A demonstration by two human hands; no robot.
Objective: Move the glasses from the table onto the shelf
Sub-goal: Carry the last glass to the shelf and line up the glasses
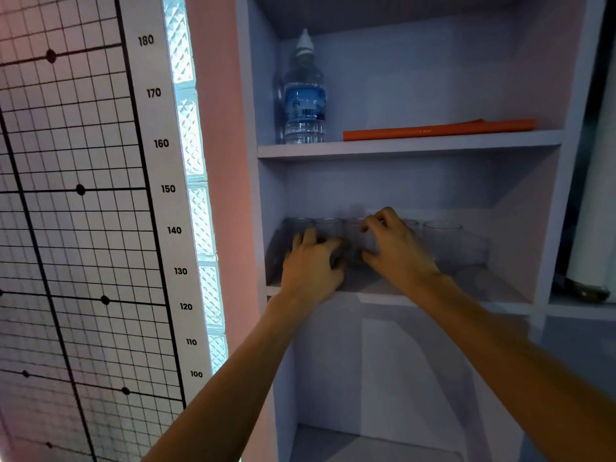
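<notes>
both hands are in on the middle shelf point(493, 286). the right hand point(398, 251) has thumb and fingers curled round a clear glass point(355, 243) that stands on the board or very nearly. the left hand point(313, 261) is curled just left of it; whether it holds anything i cannot tell in this dim light. other glasses point(443, 241) already stand in a row on that shelf, left and right of the hands. the counter is out of view, so what is left to bring cannot be judged; the job looks well along.
</notes>
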